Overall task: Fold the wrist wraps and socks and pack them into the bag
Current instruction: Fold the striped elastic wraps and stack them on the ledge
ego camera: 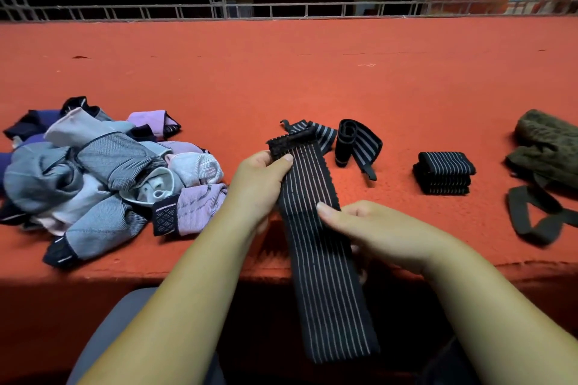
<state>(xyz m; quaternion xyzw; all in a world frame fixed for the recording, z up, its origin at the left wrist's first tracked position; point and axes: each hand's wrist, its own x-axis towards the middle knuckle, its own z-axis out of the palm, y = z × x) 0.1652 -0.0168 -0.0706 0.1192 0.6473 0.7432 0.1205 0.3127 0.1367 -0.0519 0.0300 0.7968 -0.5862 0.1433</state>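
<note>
Fingers (283,162) of left hand (256,187) pinch wrist wrap (308,184) at its top end, right hand (375,228) pinches mid-strip. Tail hangs over carpet (312,72) front edge. Folding step, I'd say; next, bring tail up square.

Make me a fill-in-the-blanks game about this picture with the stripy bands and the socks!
1. The pile of socks lies to the ____ of both hands.
2. The left hand and right hand hold one long wrist wrap, black with thin pale ____.
3. The stack of folded wraps sits between a loosely rolled wrap and the olive ____ at the far right.

Missing words: left; stripes; bag.
</note>
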